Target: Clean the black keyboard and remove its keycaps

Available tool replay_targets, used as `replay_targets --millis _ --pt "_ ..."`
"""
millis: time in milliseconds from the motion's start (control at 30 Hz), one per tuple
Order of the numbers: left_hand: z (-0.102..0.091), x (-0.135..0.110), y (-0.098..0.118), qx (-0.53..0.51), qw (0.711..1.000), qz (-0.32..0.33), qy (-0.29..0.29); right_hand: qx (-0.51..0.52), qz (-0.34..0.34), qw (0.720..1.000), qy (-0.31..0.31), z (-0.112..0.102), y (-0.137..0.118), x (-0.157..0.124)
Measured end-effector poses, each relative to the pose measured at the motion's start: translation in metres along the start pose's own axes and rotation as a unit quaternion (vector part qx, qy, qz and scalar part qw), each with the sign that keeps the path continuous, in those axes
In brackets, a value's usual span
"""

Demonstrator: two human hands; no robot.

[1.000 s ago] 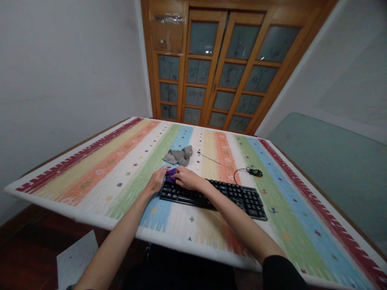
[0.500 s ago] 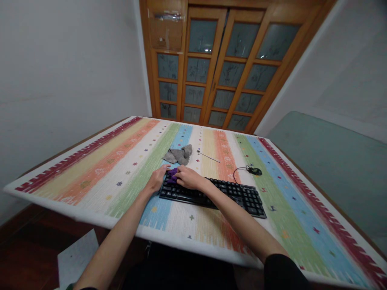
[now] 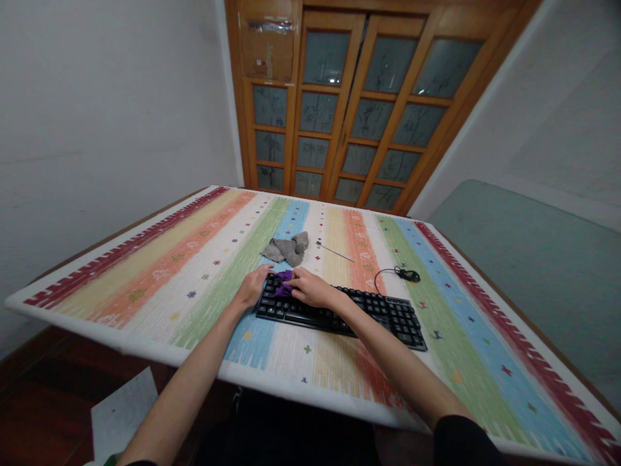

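Observation:
A black keyboard point(image 3: 383, 310) lies slightly angled on the striped tablecloth. My left hand point(image 3: 252, 288) grips its left end, thumb near the upper left corner. With closed fingers, my right hand point(image 3: 310, 288) presses a crumpled purple cloth point(image 3: 283, 285) onto the keys at the left part of the keyboard. The cloth and my right forearm hide some of the keys. Just behind the keyboard's left end is a rumpled grey cloth point(image 3: 288, 248), touched by neither hand.
A thin dark stick with a small tip point(image 3: 336, 251) lies behind the keyboard. Its coiled black cable point(image 3: 407, 274) rests at the right. The striped tablecloth point(image 3: 160, 272) covers the table. A white board or sheet point(image 3: 123, 414) shows below the table's front left edge.
My right hand and the purple cloth have shifted a little to the right along the keys. My left hand stays at the keyboard's left end.

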State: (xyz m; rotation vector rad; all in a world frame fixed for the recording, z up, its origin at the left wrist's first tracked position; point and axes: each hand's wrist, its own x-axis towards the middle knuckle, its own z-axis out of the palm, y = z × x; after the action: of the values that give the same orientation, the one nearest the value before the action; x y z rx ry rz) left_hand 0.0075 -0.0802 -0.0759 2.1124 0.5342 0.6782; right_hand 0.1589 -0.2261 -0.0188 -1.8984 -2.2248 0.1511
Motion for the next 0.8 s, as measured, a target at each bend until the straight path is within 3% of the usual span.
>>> replay_targets --millis 800 --pt "0.0 0.001 -0.001 0.009 1.0 0.0 -0.003 -0.004 0.027 1.0 0.004 -0.001 0.007 -0.014"
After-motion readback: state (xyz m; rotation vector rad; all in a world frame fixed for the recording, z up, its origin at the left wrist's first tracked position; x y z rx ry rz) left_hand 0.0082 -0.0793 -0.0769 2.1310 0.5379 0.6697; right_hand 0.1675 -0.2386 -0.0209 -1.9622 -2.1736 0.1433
